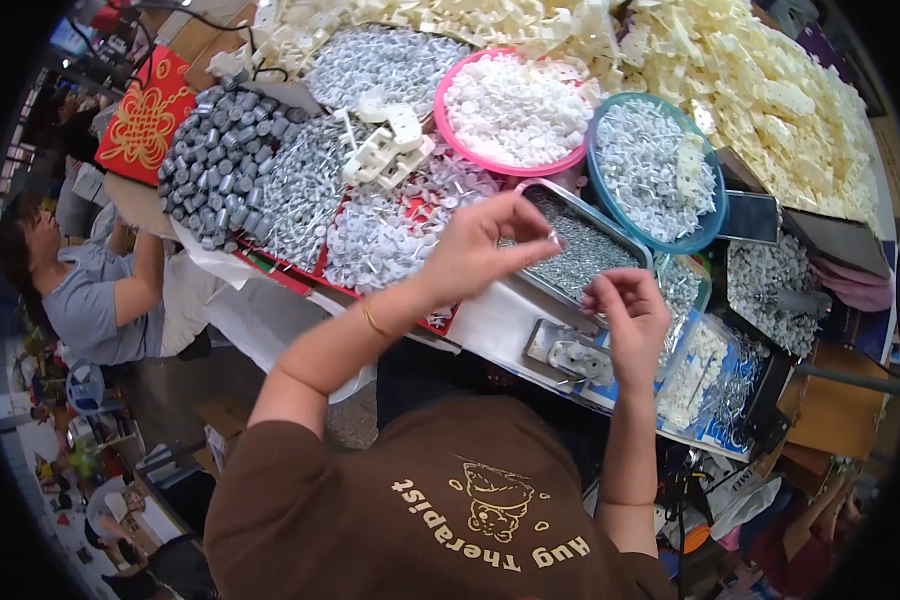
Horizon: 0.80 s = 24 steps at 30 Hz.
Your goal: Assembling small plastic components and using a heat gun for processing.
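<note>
Left hand (pixel 482 243) pinching tiny white piece (pixel 553 237); right hand (pixel 632 308) curled, grip unclear; glinting metal bits (pixel 582 258).

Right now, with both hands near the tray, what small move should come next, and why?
Probably bring the right hand toward the white piece: the left hand pinches it, the hands are apart, and I can't tell whether the right one holds anything.
</note>
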Tool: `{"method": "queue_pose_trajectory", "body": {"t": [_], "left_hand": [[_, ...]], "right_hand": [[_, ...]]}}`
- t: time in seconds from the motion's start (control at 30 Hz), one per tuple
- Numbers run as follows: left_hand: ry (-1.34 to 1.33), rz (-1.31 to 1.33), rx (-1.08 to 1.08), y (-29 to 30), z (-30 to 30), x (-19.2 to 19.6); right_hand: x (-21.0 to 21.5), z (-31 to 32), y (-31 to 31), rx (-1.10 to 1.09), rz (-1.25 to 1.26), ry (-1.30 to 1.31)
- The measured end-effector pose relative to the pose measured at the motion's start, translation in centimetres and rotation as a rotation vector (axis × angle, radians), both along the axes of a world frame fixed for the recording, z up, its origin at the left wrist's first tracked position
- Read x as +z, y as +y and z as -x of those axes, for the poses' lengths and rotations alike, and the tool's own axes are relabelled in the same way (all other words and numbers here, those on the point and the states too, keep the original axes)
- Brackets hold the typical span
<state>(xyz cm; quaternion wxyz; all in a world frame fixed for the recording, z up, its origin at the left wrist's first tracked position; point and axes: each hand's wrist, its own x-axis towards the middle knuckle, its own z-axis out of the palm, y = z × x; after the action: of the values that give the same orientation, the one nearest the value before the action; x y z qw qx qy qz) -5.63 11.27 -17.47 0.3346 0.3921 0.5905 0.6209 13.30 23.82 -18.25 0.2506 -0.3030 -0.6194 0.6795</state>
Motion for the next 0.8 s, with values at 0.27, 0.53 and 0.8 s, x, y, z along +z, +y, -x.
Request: {"method": "queue_pose_trajectory", "body": {"t": [0.27, 0.53, 0.8], "left_hand": [[-0.583, -0.092, -0.122, -0.2, -5.5, -2.8], [-0.400, -0.016, -0.033, -1.0, -6.6, -1.3], [0.817, -0.124, -0.209, -3.5, -7.9, -2.1]], "right_hand": [[-0.7, -0.7, -1.2, 0.082, 0.350, 0.190], [-0.2, -2.2, -2.0, 0.068, 0.300, 0.174], [0.4, -5.2, -1.8, -0.081, -0.019, -0.004]]}}
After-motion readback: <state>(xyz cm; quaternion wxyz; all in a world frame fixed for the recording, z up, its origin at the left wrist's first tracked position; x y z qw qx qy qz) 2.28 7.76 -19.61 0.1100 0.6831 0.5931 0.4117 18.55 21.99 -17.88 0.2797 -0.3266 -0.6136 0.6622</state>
